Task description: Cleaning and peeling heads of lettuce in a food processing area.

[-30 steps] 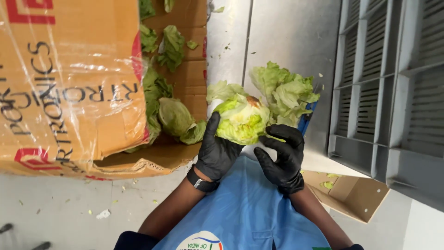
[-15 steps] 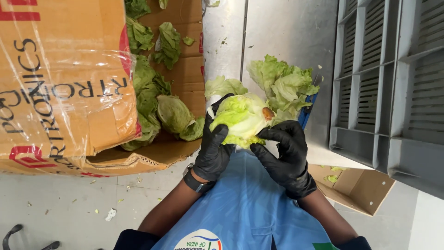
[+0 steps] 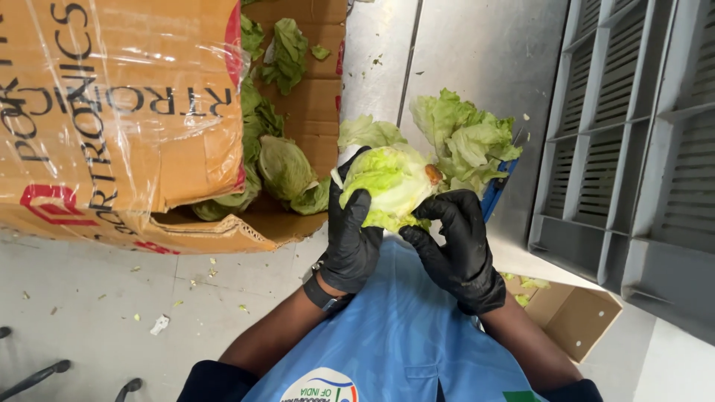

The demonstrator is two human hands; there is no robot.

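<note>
Head view: both black-gloved hands, left [image 3: 351,242] and right [image 3: 456,246], grasping one lettuce head [image 3: 387,182].

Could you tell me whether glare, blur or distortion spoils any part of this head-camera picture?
Head view: sharp overall; white glare streaks the plastic wrap on the cardboard box; the lettuce head in the left hand and right hand is evenly lit; the grey crate leans from wide-angle distortion.

big brown carton [image 3: 119,126] upper left, small open box [image 3: 570,316] lower right
</note>
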